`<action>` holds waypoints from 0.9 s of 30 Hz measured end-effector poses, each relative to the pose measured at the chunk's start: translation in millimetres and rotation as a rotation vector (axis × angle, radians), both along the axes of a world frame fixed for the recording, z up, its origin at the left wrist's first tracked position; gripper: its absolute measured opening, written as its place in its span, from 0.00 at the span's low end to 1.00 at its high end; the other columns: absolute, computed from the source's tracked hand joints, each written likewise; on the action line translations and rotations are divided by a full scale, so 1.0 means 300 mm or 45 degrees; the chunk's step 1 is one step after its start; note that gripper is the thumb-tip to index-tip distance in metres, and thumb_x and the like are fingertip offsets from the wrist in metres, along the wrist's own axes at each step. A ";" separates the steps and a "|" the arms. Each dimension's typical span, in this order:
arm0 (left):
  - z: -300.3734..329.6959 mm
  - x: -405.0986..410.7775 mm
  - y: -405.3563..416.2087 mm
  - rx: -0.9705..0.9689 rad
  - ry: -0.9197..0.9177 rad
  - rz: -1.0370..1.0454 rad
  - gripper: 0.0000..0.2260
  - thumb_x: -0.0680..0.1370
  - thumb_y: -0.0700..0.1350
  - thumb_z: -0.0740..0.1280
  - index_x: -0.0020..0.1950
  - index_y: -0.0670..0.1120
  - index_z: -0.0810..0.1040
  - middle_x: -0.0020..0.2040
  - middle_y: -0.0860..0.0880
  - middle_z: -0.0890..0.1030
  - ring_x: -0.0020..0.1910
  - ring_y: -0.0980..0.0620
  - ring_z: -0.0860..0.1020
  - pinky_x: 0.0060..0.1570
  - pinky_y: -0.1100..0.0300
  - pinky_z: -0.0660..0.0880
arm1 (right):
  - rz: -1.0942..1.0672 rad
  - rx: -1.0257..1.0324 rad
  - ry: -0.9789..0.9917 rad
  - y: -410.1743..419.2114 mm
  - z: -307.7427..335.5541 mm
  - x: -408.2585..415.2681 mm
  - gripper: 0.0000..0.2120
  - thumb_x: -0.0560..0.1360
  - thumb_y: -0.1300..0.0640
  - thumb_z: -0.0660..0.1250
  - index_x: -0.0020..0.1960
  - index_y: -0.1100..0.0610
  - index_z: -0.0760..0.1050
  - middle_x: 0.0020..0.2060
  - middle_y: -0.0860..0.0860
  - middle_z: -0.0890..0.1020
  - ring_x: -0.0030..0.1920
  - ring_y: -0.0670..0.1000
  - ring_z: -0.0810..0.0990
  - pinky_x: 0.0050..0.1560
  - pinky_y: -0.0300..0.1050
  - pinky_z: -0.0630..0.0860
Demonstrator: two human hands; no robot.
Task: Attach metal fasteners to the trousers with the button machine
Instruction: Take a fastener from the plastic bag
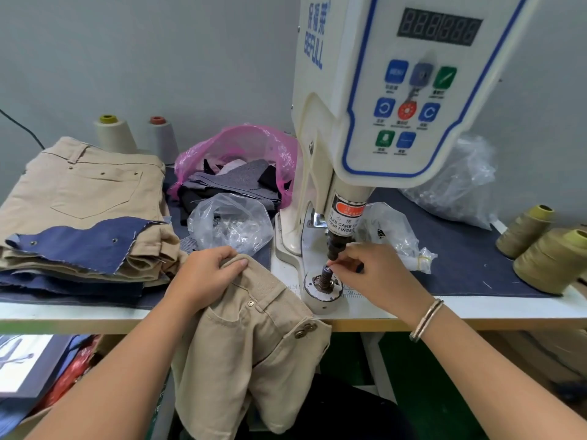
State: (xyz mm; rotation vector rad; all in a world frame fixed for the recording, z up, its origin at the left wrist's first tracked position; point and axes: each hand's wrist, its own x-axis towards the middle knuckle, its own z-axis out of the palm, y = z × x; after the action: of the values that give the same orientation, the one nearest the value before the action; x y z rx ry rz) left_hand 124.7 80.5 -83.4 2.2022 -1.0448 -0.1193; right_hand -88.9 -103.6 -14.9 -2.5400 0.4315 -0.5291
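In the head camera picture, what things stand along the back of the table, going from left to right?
Cream thread cone → grey thread cone → pink plastic bag → button machine → clear plastic bag → olive thread cones.

Garment workshop: button machine, thread cones

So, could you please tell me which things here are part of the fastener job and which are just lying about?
In use:
- button machine
- lower die post, where the right hand pinches a small part
- khaki trousers, held by the left hand
- clear bag of fasteners

Lying about:
- thread cones
- pink bag of scraps
- stacked trousers
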 end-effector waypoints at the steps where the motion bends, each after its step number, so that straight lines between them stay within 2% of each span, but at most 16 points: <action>1: 0.000 -0.001 0.000 -0.003 0.003 0.002 0.07 0.76 0.52 0.68 0.38 0.56 0.77 0.32 0.59 0.79 0.36 0.66 0.75 0.33 0.68 0.64 | 0.008 0.027 -0.008 -0.002 -0.004 -0.005 0.04 0.73 0.59 0.71 0.46 0.58 0.83 0.37 0.49 0.83 0.35 0.42 0.77 0.39 0.30 0.71; 4: 0.001 -0.003 0.000 -0.017 0.021 0.004 0.08 0.76 0.52 0.68 0.36 0.57 0.77 0.32 0.59 0.79 0.36 0.66 0.75 0.34 0.67 0.66 | -0.008 0.167 -0.059 -0.009 -0.019 -0.021 0.04 0.73 0.60 0.71 0.47 0.54 0.83 0.32 0.42 0.81 0.35 0.40 0.77 0.37 0.30 0.72; 6: 0.002 -0.003 -0.001 -0.021 0.028 0.000 0.08 0.76 0.52 0.68 0.36 0.57 0.76 0.32 0.59 0.80 0.37 0.64 0.76 0.35 0.65 0.67 | -0.097 0.239 -0.138 -0.037 -0.021 -0.034 0.08 0.74 0.60 0.69 0.45 0.47 0.81 0.30 0.39 0.79 0.34 0.40 0.76 0.36 0.31 0.71; 7: 0.001 -0.003 -0.001 -0.022 0.028 -0.001 0.09 0.76 0.52 0.68 0.36 0.57 0.76 0.32 0.59 0.80 0.37 0.64 0.76 0.35 0.65 0.67 | -0.192 0.266 -0.207 -0.066 -0.019 -0.040 0.10 0.74 0.60 0.69 0.44 0.44 0.80 0.31 0.39 0.80 0.34 0.40 0.76 0.36 0.31 0.72; 9: 0.001 -0.003 -0.002 -0.017 0.027 -0.003 0.09 0.76 0.52 0.68 0.36 0.58 0.76 0.33 0.59 0.80 0.37 0.63 0.76 0.35 0.64 0.67 | -0.448 0.193 -0.279 -0.145 -0.008 -0.054 0.08 0.75 0.59 0.67 0.46 0.46 0.82 0.37 0.40 0.81 0.37 0.41 0.77 0.41 0.32 0.72; 11: 0.001 -0.002 -0.002 -0.012 0.029 -0.002 0.09 0.76 0.52 0.68 0.36 0.58 0.76 0.33 0.59 0.80 0.37 0.63 0.76 0.35 0.65 0.67 | -0.619 -0.012 -0.052 -0.226 0.003 -0.054 0.09 0.76 0.58 0.64 0.48 0.51 0.82 0.43 0.47 0.82 0.42 0.47 0.78 0.44 0.40 0.72; 13: 0.002 -0.002 -0.001 -0.011 0.031 -0.003 0.08 0.76 0.52 0.68 0.36 0.58 0.76 0.33 0.59 0.80 0.38 0.64 0.76 0.35 0.65 0.67 | -0.636 -0.183 0.303 -0.277 -0.001 -0.034 0.11 0.77 0.57 0.60 0.51 0.52 0.82 0.48 0.52 0.83 0.46 0.54 0.79 0.46 0.46 0.75; 15: 0.004 -0.003 -0.001 -0.008 0.029 -0.005 0.08 0.76 0.52 0.68 0.37 0.58 0.77 0.33 0.59 0.80 0.37 0.64 0.76 0.35 0.66 0.67 | -0.608 -0.309 0.529 -0.296 -0.013 0.003 0.13 0.78 0.57 0.58 0.54 0.51 0.80 0.50 0.57 0.81 0.49 0.60 0.78 0.47 0.47 0.75; 18: 0.005 -0.007 -0.001 -0.009 0.028 0.004 0.07 0.76 0.52 0.68 0.37 0.57 0.77 0.33 0.59 0.80 0.37 0.64 0.76 0.34 0.66 0.66 | -0.613 -0.452 0.744 -0.322 -0.029 0.070 0.12 0.78 0.57 0.57 0.55 0.53 0.78 0.53 0.58 0.79 0.52 0.60 0.77 0.45 0.46 0.69; 21: 0.005 -0.004 0.000 -0.007 0.027 0.002 0.08 0.76 0.52 0.68 0.37 0.58 0.77 0.32 0.59 0.79 0.37 0.63 0.76 0.34 0.66 0.66 | -0.666 -0.501 0.857 -0.344 -0.056 0.122 0.10 0.76 0.60 0.60 0.53 0.55 0.78 0.52 0.55 0.79 0.53 0.58 0.78 0.44 0.46 0.68; 27: 0.002 -0.002 -0.002 -0.005 0.030 0.012 0.09 0.76 0.52 0.68 0.35 0.57 0.77 0.31 0.59 0.79 0.36 0.63 0.76 0.34 0.65 0.66 | -0.736 -0.569 0.794 -0.350 -0.112 0.154 0.05 0.74 0.64 0.63 0.43 0.57 0.76 0.46 0.54 0.81 0.49 0.58 0.80 0.41 0.47 0.68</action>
State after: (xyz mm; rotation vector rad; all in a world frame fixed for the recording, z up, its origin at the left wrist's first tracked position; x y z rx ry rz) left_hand 124.2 79.8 -82.6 2.1971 -1.0209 -0.1386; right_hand -42.8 -208.6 -48.4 -2.9686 1.4372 0.0103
